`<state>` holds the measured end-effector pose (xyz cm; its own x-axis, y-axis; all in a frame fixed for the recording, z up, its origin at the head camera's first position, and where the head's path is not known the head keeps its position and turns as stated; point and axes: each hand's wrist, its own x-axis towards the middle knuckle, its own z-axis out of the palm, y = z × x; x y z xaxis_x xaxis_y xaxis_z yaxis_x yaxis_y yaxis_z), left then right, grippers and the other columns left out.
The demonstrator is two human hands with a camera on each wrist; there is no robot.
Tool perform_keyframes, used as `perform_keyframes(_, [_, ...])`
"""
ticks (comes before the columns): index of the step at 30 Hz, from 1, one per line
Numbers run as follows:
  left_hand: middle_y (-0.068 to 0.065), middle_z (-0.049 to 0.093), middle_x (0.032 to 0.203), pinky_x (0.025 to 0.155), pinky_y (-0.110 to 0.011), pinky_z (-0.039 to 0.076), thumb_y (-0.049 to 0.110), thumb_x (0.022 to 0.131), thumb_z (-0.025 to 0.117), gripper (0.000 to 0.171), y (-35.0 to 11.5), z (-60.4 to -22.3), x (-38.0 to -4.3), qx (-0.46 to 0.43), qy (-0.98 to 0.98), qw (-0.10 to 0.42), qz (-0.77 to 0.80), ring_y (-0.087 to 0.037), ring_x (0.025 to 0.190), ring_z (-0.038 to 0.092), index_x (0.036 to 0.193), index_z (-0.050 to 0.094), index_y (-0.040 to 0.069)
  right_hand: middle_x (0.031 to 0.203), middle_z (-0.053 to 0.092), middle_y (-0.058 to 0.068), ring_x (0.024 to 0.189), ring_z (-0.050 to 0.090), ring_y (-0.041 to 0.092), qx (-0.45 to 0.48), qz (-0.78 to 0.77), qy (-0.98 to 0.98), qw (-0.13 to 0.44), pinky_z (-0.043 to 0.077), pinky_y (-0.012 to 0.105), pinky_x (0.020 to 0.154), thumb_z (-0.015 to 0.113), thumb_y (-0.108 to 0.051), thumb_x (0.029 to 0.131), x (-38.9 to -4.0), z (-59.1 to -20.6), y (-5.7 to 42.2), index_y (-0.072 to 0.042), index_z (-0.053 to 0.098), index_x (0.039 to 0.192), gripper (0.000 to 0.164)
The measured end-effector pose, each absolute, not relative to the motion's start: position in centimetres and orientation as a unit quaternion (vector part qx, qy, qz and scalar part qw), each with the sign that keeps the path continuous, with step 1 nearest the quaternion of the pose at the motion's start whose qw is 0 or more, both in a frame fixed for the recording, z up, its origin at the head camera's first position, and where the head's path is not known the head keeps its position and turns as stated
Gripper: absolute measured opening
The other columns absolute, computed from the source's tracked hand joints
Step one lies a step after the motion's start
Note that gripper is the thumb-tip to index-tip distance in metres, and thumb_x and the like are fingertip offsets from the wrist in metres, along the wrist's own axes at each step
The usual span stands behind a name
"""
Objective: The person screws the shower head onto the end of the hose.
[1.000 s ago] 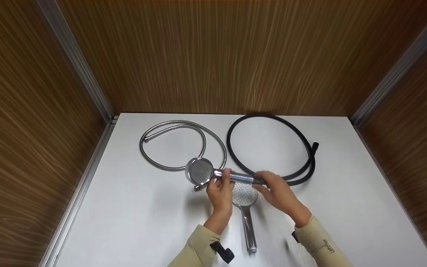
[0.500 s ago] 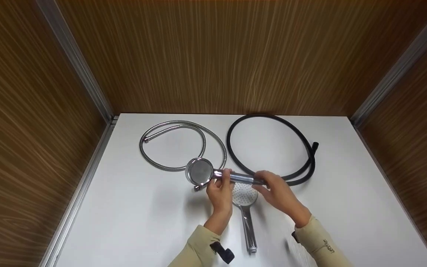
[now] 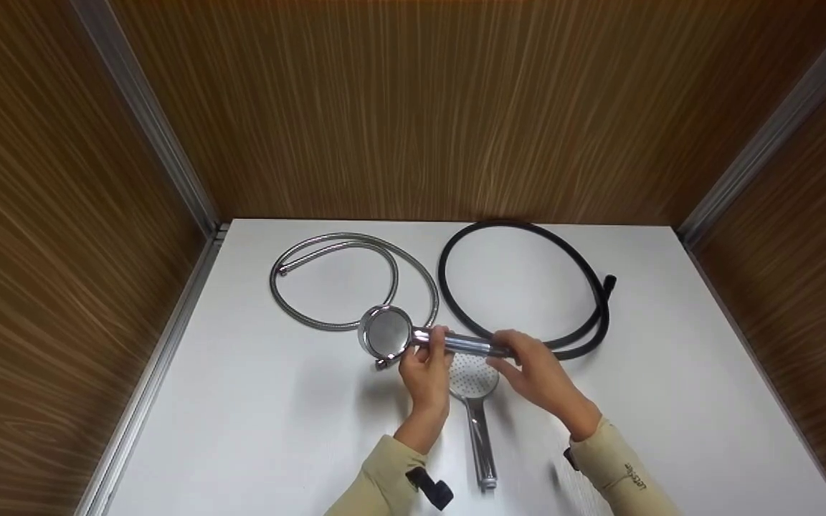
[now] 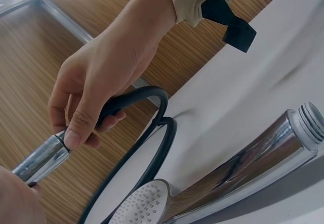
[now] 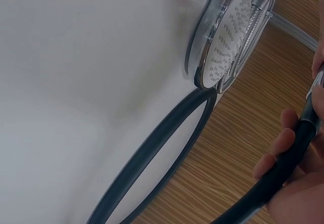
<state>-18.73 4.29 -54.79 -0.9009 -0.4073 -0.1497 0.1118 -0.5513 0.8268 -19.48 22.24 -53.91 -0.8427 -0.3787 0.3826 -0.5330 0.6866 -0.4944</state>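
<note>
In the head view my left hand (image 3: pixel 426 383) grips the chrome handle of a shower head (image 3: pixel 388 333), its round grey face turned up. My right hand (image 3: pixel 546 383) is at the handle's lower end. The left wrist view shows my right thumb and fingers around the end of a black hose (image 4: pixel 132 98), against the chrome handle (image 4: pixel 41 159). Fingers partly cover the joint between them. From the right wrist, the black hose (image 5: pixel 283 176) runs through my curled right fingers. Below the hands lies a second shower head (image 3: pixel 474 376) with a white dotted face.
A coiled chrome hose (image 3: pixel 333 327) lies at the left on the white table (image 3: pixel 241 430), one end near the held shower head. The black hose loops over the table's right side. Wood-grain panels (image 3: pixel 413 107) enclose the back and sides.
</note>
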Motion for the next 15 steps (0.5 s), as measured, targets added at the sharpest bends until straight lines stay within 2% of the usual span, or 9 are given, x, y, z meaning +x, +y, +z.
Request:
perform_keyframes(9, [-0.02,0.078,0.099,0.091,-0.038,0.065,0.006,0.102,0.069,0.027,4.24,-54.69,-18.65,0.153,-0.441,0.152,-0.871,-0.016,0.093,0.077,0.116,0.063,-0.016,0.103,0.074,0.001,0.083,0.062,0.009,0.255,0.299,-0.911,0.123,0.055,0.029,0.07,0.08,-0.009,0.094,-19.43,-53.71,22.17,-0.007,0.069,0.121,0.029])
perform_keyframes(15, [-0.023,0.078,0.103,0.092,-0.038,0.065,0.009,0.102,0.069,0.029,4.24,-54.79,-18.62,0.157,-0.45,0.151,-0.866,-0.017,0.094,0.077,0.117,0.064,-0.015,0.102,0.074,0.0,0.082,0.061,0.009,0.253,0.296,-0.914,0.117,0.054,0.028,0.07,0.078,-0.01,0.096,-19.44,-53.62,22.13,-0.008,0.07,0.119,0.025])
